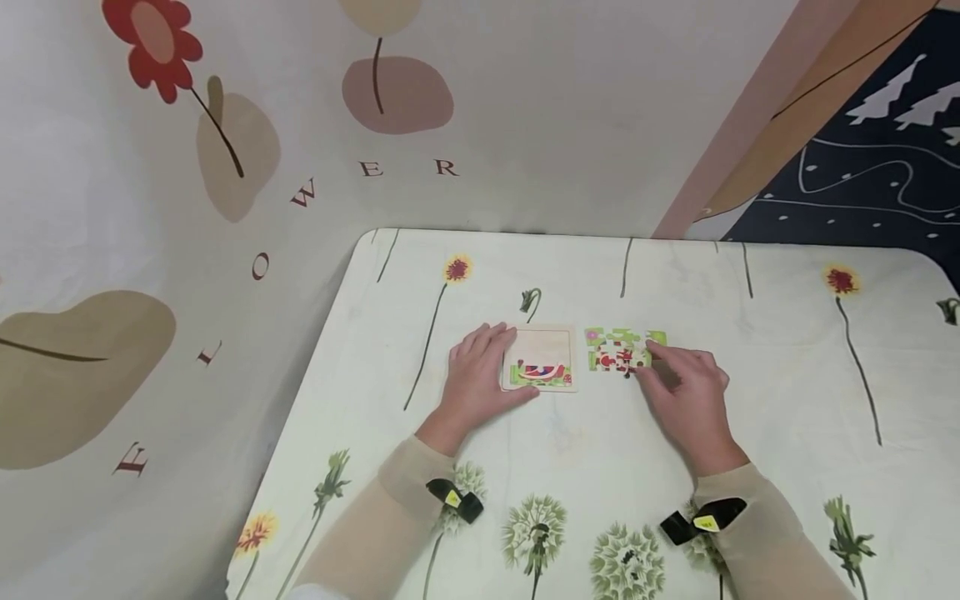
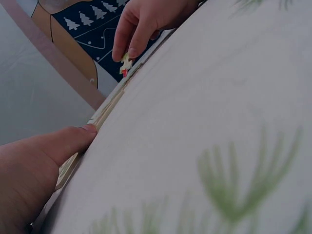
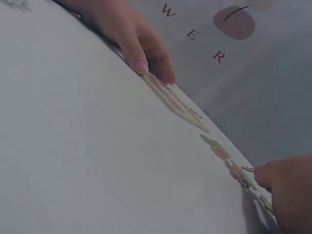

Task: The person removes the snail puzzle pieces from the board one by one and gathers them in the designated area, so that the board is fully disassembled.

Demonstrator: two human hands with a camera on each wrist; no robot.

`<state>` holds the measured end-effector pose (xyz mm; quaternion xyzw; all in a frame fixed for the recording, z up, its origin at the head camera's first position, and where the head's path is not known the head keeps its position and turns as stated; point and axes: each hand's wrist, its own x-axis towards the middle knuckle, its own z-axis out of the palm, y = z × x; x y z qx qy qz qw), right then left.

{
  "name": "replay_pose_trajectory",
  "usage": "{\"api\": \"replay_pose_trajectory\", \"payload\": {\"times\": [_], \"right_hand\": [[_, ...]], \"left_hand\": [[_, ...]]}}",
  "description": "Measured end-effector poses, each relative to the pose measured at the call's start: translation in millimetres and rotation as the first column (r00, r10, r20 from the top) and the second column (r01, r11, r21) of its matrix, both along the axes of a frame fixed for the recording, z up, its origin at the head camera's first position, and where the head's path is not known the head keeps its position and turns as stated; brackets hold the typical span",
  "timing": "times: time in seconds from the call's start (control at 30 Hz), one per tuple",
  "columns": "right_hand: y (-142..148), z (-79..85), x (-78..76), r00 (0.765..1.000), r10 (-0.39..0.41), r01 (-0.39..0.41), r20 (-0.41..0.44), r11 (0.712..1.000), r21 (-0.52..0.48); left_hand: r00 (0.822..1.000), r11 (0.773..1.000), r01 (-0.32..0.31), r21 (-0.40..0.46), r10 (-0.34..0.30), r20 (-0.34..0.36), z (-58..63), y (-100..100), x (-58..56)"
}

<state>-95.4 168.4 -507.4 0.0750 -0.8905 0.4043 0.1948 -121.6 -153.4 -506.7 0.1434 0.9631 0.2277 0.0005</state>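
A square wooden puzzle board [image 1: 543, 343] lies on the table in the head view, with colourful pieces filling its lower part and bare wood above. My left hand [image 1: 477, 379] holds its left side, thumb at the near edge and fingers at the far left corner. To the right of the board lies a group of green, red and white puzzle pieces [image 1: 611, 357]. My right hand [image 1: 692, 404] pinches a puzzle piece [image 2: 126, 64] between thumb and fingertips, just over the right end of that group. The left wrist view shows this piece raised and tilted; its picture is too small to read.
The table [image 1: 585, 467] wears a white cloth printed with flowers and dandelions. Behind it hangs a pale curtain [image 1: 540, 125] with printed letters and flowers. A dark cloth [image 1: 847, 183] with white trees is at the far right.
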Motion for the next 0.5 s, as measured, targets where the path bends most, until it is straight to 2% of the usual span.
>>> {"api": "replay_pose_trajectory", "payload": {"times": [0.5], "right_hand": [[18,4.5,8.4,0.999,-0.016,0.014,0.043,0.999,0.029]], "left_hand": [[1.000,1.000,0.001,0.014,-0.001,0.000,0.0,0,-0.3]]}}
